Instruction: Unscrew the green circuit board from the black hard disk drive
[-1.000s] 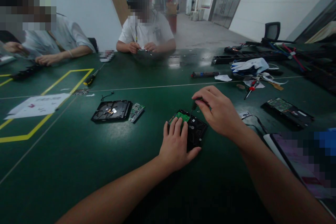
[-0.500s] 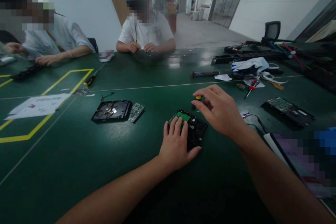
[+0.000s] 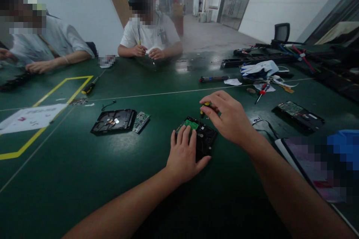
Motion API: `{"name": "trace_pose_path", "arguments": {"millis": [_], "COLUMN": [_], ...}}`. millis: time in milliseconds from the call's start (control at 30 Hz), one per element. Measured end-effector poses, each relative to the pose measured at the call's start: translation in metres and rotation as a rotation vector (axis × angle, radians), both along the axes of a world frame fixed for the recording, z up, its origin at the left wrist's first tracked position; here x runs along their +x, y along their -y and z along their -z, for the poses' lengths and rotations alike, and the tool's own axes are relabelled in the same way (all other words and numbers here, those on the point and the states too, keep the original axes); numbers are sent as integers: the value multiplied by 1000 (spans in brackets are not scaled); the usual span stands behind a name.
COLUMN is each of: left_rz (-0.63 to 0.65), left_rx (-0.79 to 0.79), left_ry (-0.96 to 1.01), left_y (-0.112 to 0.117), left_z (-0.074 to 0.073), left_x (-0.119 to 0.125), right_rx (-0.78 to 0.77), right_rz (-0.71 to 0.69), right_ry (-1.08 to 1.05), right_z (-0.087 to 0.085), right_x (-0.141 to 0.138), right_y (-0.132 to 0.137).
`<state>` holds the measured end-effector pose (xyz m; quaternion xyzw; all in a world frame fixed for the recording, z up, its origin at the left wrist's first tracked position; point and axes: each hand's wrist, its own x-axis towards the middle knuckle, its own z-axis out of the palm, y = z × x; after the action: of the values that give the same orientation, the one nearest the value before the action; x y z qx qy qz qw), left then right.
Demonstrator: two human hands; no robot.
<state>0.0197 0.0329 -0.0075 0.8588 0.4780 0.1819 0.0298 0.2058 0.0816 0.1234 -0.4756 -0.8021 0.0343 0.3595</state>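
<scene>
A black hard drive [image 3: 206,137] with a green circuit board lies on the dark green table in front of me. My left hand [image 3: 183,155] rests flat on its near left part, fingers spread, covering some of the drive. Between the thumb and fingers of my right hand [image 3: 228,117] is a small screwdriver [image 3: 202,111] with a yellow and black handle. It stands nearly upright over the drive's far edge; whether its tip touches a screw is too small to tell. Left of the drive lie a second hard drive [image 3: 112,121] and a loose circuit board [image 3: 141,122].
At the right lie another hard drive [image 3: 298,116], a red-handled screwdriver [image 3: 262,93] and white gloves [image 3: 259,69]. A yellow-black screwdriver [image 3: 89,88] and a paper sheet [image 3: 30,117] are at the left. Two people sit across the table, their hands on parts.
The view has shifted slightly, so most things appear a little further left. My right fingers have changed position on the screwdriver's handle, showing more of it. My left hand stays on the drive.
</scene>
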Motion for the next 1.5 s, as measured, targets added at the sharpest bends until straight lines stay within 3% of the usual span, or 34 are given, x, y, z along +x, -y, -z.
{"name": "trace_pose_path", "arguments": {"millis": [167,567,800,1100,1367,1500], "left_rz": [-2,6,5,1,5,0], "left_rx": [8,38,34,28,10,5], "left_ry": [8,14,6,20,20,30], "left_y": [0,0,-1,-1,1,1], "left_z": [0,5,7,5,1,0], "left_x": [0,0,-1,0,0,0], "right_rx": [-27,-75,-74,-59,-93,-53], "right_rz": [-41,71,-50,30,-66,-32], "right_ry": [4,29,-8,9,0,25], "right_z": [-2,-5,-3,-6,-4,-3], "right_x": [0,0,1,2,0,-1], "right_y": [1,4,2,3,5,3]}}
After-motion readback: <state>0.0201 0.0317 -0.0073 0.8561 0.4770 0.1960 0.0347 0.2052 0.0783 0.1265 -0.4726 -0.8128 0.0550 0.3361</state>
